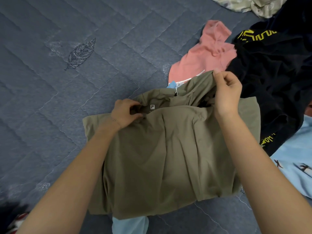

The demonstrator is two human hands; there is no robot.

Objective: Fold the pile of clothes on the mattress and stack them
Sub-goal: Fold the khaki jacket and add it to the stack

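Olive top (165, 149) lies on mattress (67, 98) under both hands; left hand (125, 114) pinches collar, right hand (227, 92) pinches lifted shoulder edge, likely squaring it to fold; unfolded pink garment (202, 59) and navy sweatshirt (278, 73) lie beyond right hand.

A small white neck label (152, 106) sits inside the collar of the olive shirt (168, 149), at the centre of the frame. It carries a boxed capital F logo, and the fine print under it is too small to read.

On the dark navy garment (278, 73), at the right, angular yellow lettering (256, 35) runs across the upper right of the frame, but it is creased and cannot be read. Lower right, along that garment's edge, a yellow script (268, 140) shows a few letters, perhaps "Ha", and the rest is hidden.

The dark marks (303, 168) on the light blue fabric (295, 149) are blurred.
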